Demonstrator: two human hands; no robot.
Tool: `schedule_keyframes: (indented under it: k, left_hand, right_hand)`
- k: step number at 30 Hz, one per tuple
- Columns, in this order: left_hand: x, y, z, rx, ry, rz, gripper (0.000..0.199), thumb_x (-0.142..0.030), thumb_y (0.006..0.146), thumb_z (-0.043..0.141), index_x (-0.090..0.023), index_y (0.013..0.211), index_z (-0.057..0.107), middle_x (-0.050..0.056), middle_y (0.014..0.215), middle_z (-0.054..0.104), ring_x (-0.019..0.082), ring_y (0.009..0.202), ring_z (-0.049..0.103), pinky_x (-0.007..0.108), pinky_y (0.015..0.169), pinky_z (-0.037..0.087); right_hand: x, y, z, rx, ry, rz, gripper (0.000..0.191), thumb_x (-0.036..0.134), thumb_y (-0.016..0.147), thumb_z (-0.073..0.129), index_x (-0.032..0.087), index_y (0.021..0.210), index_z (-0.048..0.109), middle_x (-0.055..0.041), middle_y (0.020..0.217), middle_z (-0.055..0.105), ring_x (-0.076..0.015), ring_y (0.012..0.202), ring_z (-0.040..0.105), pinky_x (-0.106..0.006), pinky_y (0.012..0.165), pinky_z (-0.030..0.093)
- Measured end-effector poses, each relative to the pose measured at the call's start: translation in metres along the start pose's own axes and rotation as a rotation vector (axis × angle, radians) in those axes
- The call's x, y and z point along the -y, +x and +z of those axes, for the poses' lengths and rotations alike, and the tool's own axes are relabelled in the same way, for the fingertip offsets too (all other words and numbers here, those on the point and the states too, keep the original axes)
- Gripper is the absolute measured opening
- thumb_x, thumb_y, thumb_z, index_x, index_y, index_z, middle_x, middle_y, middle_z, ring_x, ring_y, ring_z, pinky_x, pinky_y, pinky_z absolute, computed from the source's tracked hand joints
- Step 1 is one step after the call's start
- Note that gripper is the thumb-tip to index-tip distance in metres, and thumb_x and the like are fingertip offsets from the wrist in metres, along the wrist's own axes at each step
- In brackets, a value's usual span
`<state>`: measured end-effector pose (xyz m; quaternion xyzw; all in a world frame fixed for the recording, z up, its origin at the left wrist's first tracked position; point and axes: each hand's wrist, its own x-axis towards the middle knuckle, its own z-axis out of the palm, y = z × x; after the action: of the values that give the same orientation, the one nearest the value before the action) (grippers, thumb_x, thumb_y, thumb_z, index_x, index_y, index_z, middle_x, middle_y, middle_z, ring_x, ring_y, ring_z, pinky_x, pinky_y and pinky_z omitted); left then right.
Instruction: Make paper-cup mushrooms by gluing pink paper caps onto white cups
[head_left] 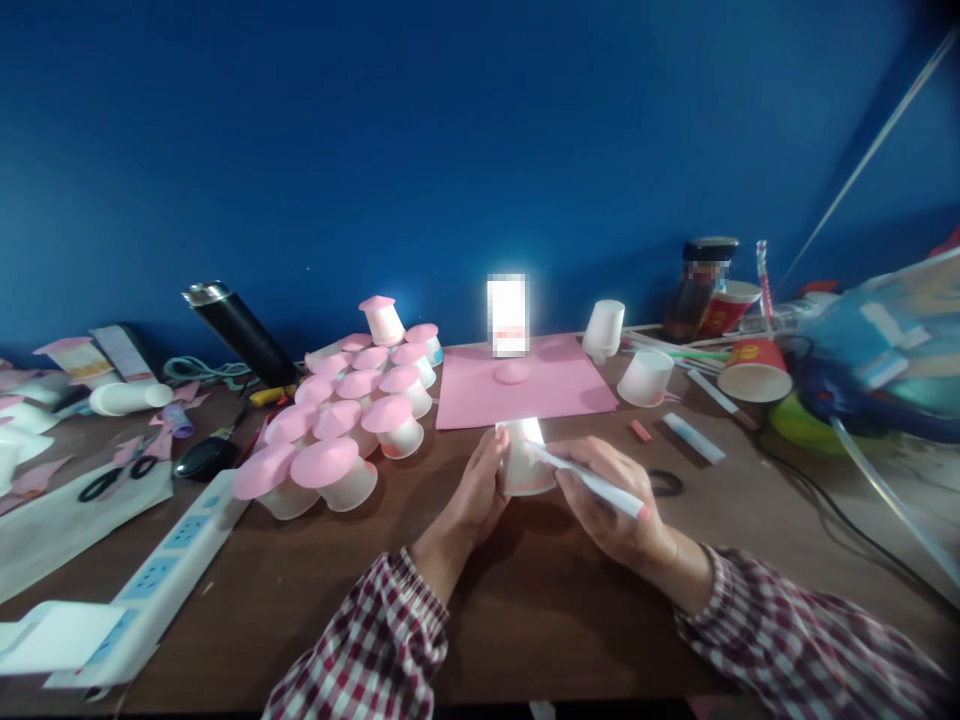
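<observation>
My left hand [477,482] grips a white paper cup [517,462] from its left side, over the front of the table. The cup is upside down, its wider rim low. In my right hand [616,500] is a white marker pen [604,487] with a reddish back end. The pen's front end meets or nearly meets the cup's side; contact is hard to make out. Beyond the cup lies pink paper [457,395] with a small pink disc [512,373] on it. A marker cap [640,431] of reddish colour rests right of the cup.
Several upturned cups with pink paper tops [337,420] stand at left. A power strip [161,575], scissors [120,480] and a black flask [244,335] lie farther left. Two white cups [646,378], a glue stick [694,438] and a red cup [754,368] are at right.
</observation>
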<state>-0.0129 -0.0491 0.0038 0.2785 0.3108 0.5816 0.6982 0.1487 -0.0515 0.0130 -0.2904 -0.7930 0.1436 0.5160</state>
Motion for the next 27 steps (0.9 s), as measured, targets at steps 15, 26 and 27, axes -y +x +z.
schedule_keyframes:
  k: [15,26,27]
  left_hand:
    - [0.0006,0.0012,-0.0018,-0.031,-0.004,-0.004,0.033,-0.042,0.078,0.07,-0.013,0.091,0.062,0.003,0.081,0.064,0.012,0.071,0.058,0.024,0.07,0.047]
    - [0.0012,0.0012,-0.0034,-0.01,0.004,-0.005,0.031,-0.041,0.08,0.068,-0.014,0.095,0.065,0.005,0.091,0.068,0.014,0.078,0.061,0.026,0.076,0.048]
    - [0.0011,0.0011,-0.0033,-0.008,0.002,-0.006,0.031,-0.041,0.08,0.068,-0.014,0.095,0.065,0.005,0.091,0.068,0.014,0.077,0.061,0.026,0.076,0.048]
  right_hand:
    - [0.0016,0.0022,0.0,-0.006,-0.043,0.003,0.012,0.014,0.087,0.055,0.017,0.097,0.063,-0.0051,0.082,0.068,-0.0153,0.073,0.062,-0.028,0.069,0.05]
    - [0.0041,0.0034,-0.0005,-0.014,-0.038,0.029,0.012,0.018,0.088,0.054,0.019,0.097,0.063,-0.0051,0.082,0.068,-0.0168,0.071,0.063,-0.03,0.068,0.052]
    - [0.0043,0.0037,-0.0005,-0.011,-0.034,0.03,0.012,0.018,0.088,0.054,0.019,0.097,0.063,-0.005,0.082,0.068,-0.0167,0.071,0.063,-0.03,0.068,0.052]
